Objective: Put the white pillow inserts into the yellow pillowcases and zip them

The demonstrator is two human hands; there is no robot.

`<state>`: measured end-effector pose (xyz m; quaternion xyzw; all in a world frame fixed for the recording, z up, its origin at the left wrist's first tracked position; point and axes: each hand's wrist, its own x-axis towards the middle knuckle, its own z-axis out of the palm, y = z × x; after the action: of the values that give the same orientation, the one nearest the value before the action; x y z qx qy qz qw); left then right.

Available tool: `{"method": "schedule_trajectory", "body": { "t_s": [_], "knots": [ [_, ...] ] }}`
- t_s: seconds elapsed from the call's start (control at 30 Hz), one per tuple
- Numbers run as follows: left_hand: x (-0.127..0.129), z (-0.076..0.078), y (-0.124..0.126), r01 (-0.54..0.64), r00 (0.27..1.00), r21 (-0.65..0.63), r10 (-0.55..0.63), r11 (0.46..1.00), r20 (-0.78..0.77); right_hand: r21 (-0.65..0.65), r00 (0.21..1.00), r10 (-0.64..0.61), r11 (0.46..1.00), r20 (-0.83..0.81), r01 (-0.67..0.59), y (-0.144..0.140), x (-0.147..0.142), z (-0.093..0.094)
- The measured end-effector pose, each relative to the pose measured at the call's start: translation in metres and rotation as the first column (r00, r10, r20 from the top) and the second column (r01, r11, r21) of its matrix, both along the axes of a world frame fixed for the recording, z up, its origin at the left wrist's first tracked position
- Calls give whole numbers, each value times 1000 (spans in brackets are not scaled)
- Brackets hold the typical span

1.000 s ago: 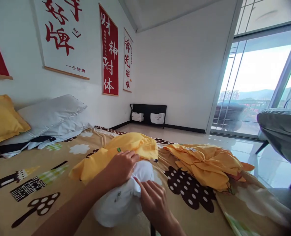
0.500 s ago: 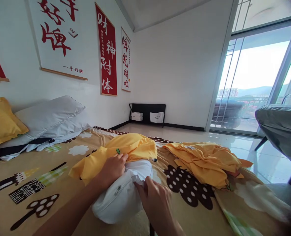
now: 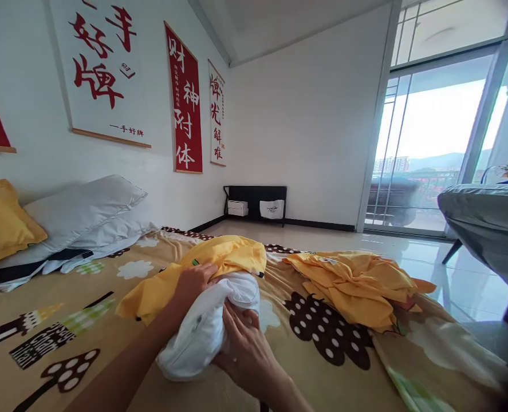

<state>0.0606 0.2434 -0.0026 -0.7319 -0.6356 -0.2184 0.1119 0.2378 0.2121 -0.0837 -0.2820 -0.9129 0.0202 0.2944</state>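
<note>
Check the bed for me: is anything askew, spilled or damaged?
Nothing damaged or spilled. The yellow cloth pile lies crumpled on the blanket. The white pillow is half out of its yellow case, bunched between the left hand and right hand.

Home bedroom: patterned bed blanket (image 3: pixel 65 320), pillows (image 3: pixel 82 209), wall scrolls (image 3: pixel 185 103), balcony glass door (image 3: pixel 429 143).

Two bare forearms come into view from below, and there's not a sleeve on either one. The left hand (image 3: pixel 192 284) carries no ring, no watch, no glove, and its wrist is plain. Same for the right hand (image 3: pixel 244 350): uncovered, fingers long and slim, nails short and unpainted. Both arms are slender, nothing strapped or tied on.
</note>
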Motion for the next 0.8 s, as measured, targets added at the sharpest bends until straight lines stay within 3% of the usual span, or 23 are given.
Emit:
{"method": "schedule_trajectory", "body": {
  "t_s": [0.17, 0.27, 0.37, 0.5, 0.67, 0.73, 0.8],
  "knots": [
    [30, 11, -19, 142, 928, 26, -142, 990, 345, 107, 989, 53, 994, -140, -38, 5, -1, -15],
    [57, 11, -40, 225, 924, 33, -224, 974, 309, 259, 960, 104, 965, -261, -34, 4, -8, -23],
    [77, 10, -63, 309, 930, 122, -326, 943, 169, 429, 910, 122, 901, -396, 66, 1, -15, -22],
    [86, 12, -90, 447, 872, 390, -489, 806, 11, 504, 877, 70, 838, -476, 207, -12, -10, 1],
    [80, 15, -114, 535, 810, 656, -543, 532, -220, 524, 913, -2, 818, -408, 236, -33, 19, 35],
    [79, 13, -117, 526, 829, 678, -485, 513, -276, 527, 911, -17, 811, -412, 254, -35, 26, 40],
    [80, 7, -116, 505, 855, 674, -420, 539, -305, 511, 897, -48, 808, -439, 294, -33, 26, 35]
  ]
}}
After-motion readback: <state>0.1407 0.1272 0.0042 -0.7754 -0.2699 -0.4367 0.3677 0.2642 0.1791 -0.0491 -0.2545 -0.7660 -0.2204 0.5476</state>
